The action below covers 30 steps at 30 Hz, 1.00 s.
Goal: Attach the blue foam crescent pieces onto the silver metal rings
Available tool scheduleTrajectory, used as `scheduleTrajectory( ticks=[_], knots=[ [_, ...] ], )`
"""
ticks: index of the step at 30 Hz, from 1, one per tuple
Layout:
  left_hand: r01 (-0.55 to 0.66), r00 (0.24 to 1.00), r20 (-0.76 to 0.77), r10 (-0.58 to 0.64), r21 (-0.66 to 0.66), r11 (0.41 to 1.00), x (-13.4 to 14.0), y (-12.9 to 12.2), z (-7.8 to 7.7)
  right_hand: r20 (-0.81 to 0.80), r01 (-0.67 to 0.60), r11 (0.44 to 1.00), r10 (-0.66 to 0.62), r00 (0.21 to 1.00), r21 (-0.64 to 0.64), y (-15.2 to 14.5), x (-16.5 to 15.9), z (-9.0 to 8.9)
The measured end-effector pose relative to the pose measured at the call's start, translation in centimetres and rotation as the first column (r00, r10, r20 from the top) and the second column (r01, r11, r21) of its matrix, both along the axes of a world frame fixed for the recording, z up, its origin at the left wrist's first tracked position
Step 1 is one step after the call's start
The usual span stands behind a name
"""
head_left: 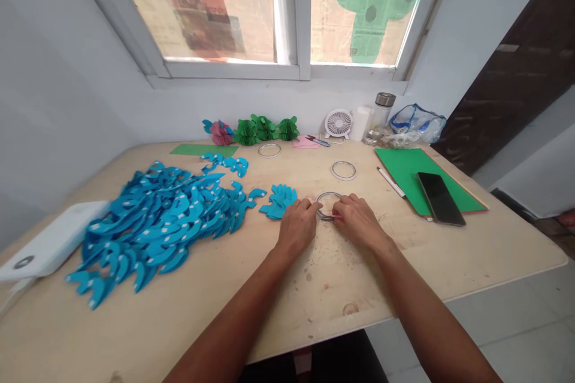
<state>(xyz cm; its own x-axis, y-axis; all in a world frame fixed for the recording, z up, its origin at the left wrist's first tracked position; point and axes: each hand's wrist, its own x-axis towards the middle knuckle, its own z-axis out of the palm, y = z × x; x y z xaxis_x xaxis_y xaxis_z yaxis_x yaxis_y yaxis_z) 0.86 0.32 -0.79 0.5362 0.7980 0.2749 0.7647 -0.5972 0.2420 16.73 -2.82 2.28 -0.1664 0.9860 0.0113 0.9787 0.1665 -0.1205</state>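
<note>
A thin ring that looks like a narrow roll of tape (329,195) is on the table between my two hands. My left hand (298,226) has its fingers bent together, the tips gripping the ring's left edge. The fingers of my right hand (359,220) are closed at the ring's right edge. A small pink bit shows by the right fingertips; I cannot make out what it is. Just left of my left hand lies a small fanned stack of blue paper pieces (278,200). A big pile of curved blue pieces with white squares (179,209) spreads farther left.
Two more rings (344,170) (269,151) lie farther back. Green paper sheets (413,176), a phone (441,198) and a pen (390,182) are at right. Paper figures (265,127), a small fan (338,124) and a bottle (380,116) line the wall. A white device (56,238) sits left.
</note>
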Motion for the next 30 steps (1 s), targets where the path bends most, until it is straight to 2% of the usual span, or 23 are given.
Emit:
scheduleTrajectory(
  ticks=[5, 8, 10, 13, 16, 19, 22, 27, 30],
  knots=[
    [0.035, 0.999, 0.004, -0.035, 0.0, 0.999, -0.1, -0.1, 0.1, -0.114, -0.02, 1.0, 0.02, 0.993, -0.001, 0.2, 0.7, 0.0],
    [0.042, 0.999, 0.024, -0.042, -0.011, 0.999, -0.1, -0.2, 0.2, -0.285, 0.1, 0.994, -0.086, 0.955, 0.037, 0.5, 1.4, -0.3],
    [0.048, 0.998, 0.034, -0.047, -0.015, 0.999, -0.1, -0.3, 0.3, -0.467, 0.198, 0.979, -0.15, 0.872, 0.055, 0.8, 1.9, -0.5],
    [0.06, 0.997, 0.043, -0.059, -0.018, 0.998, 0.1, -0.4, 0.4, -0.78, 0.259, 0.965, -0.129, 0.612, 0.043, 1.2, 2.2, -1.1],
    [0.062, 0.997, 0.054, -0.062, -0.012, 0.998, 0.4, -0.4, 0.3, -0.902, 0.311, 0.95, -0.117, 0.414, 0.019, 1.5, 2.3, -1.5],
    [0.098, 0.988, 0.121, -0.097, -0.008, 0.995, 0.4, -0.3, 0.0, -0.941, 0.415, 0.91, -0.123, 0.315, 0.02, 1.8, 2.3, -1.6],
    [0.154, 0.951, 0.273, -0.144, -0.014, 0.988, 0.1, 0.0, -0.2, -0.959, 0.482, 0.876, -0.139, 0.248, -0.003, 2.0, 2.4, -1.6],
    [0.211, 0.808, 0.552, -0.206, 0.055, 0.976, -0.5, 0.3, -0.4, -0.981, 0.481, 0.874, -0.143, 0.132, -0.063, 2.2, 2.6, -1.5],
    [0.217, 0.72, 0.656, -0.225, 0.096, 0.972, -0.5, 0.3, -0.5, -0.986, 0.441, 0.889, -0.158, 0.05, -0.12, 2.1, 2.6, -1.6]
  ],
)
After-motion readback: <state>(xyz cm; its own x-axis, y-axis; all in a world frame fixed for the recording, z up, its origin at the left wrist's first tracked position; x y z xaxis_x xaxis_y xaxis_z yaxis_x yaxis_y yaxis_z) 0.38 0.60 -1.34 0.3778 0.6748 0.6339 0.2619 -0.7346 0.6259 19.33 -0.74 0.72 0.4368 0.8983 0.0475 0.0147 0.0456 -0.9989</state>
